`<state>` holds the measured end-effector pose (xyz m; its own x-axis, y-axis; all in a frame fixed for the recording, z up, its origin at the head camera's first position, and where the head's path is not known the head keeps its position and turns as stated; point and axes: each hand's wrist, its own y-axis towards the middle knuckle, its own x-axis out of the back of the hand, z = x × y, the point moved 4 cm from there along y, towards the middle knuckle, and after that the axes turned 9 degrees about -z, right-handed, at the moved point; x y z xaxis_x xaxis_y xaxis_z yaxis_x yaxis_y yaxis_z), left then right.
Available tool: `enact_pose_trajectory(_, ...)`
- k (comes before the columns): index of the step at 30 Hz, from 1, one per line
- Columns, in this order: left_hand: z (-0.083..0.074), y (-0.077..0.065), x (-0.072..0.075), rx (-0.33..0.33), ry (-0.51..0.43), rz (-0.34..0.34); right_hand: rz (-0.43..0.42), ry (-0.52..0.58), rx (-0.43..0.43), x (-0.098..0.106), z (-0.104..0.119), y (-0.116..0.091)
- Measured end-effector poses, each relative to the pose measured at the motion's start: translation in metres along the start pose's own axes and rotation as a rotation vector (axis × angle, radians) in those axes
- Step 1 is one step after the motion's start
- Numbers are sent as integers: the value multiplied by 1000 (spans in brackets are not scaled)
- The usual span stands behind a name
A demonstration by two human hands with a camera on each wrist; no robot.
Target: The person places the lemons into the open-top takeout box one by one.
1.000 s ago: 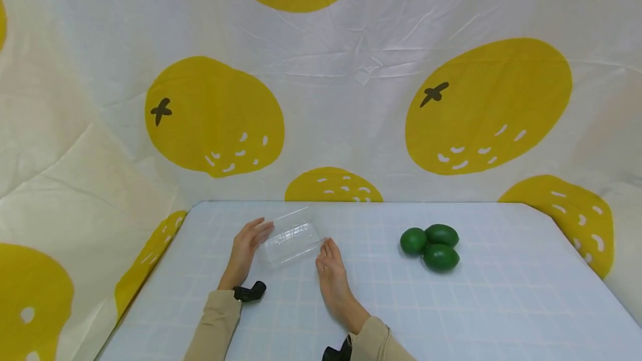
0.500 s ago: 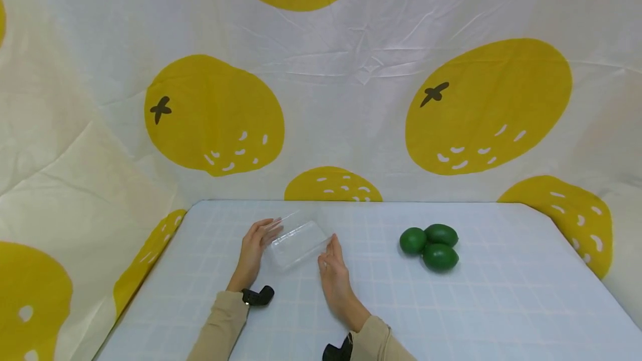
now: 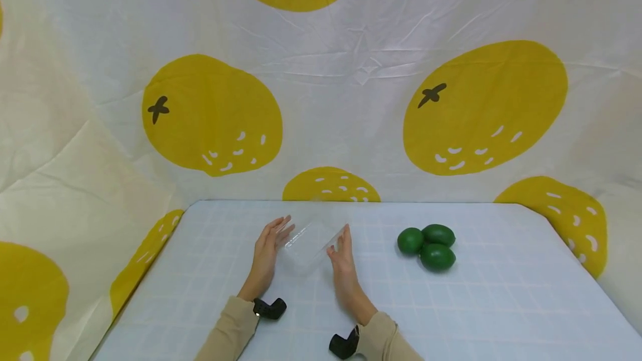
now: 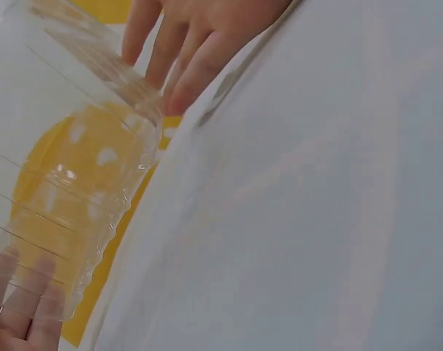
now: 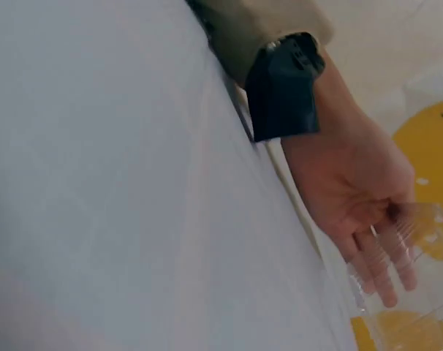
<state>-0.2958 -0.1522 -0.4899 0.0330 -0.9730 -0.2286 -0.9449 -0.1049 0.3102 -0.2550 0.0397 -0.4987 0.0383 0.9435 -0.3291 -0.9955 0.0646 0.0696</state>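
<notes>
A clear plastic container (image 3: 308,244) with thin ribbed walls is tilted between the two hands in the head view. My left hand (image 3: 268,252) holds its left side, with fingertips showing through the plastic in the left wrist view. In the right wrist view, that same left hand (image 5: 353,175) has its fingers behind the clear wall. At the container's right edge, my right hand (image 3: 345,274) grips with thumb in front and fingers reaching up along the side. The left wrist view shows the right hand's fingers (image 4: 199,69) at the container's corner.
Three dark green, lime-like fruits (image 3: 437,257) sit grouped on the table to the right of the hands. A pale checked cloth covers the table (image 3: 481,305). Behind it hangs a white curtain (image 3: 341,127) with yellow fruit prints.
Both hands have moved right with the container, the left hand more than the right. The container has tilted further and turned between them. The green fruits stay in place.
</notes>
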Motion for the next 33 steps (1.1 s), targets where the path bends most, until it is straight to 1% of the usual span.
enact_pose_trajectory(5,3,-8,-19,24,4,43,-43,-69,88,12,7,7)
enact_pose_trajectory(8,5,-14,-30,69,-12,78,-40,-95,148,19,10,11)
enact_pose_trajectory(11,6,-19,-39,103,-26,88,-30,-120,207,26,11,15)
enact_pose_trajectory(13,6,-22,-45,114,-20,83,-27,-129,222,30,12,17)
enact_pose_trajectory(16,5,-28,-52,123,26,75,-26,-123,217,36,13,18)
enact_pose_trajectory(19,6,-35,-61,149,65,90,-42,-150,184,41,14,17)
enact_pose_trajectory(24,10,-46,-74,185,78,126,-66,-196,163,53,19,14)
enact_pose_trajectory(28,10,-53,-82,191,87,131,-42,-179,165,62,22,15)
enact_pose_trajectory(33,11,-62,-92,209,147,182,-5,-119,116,73,25,14)
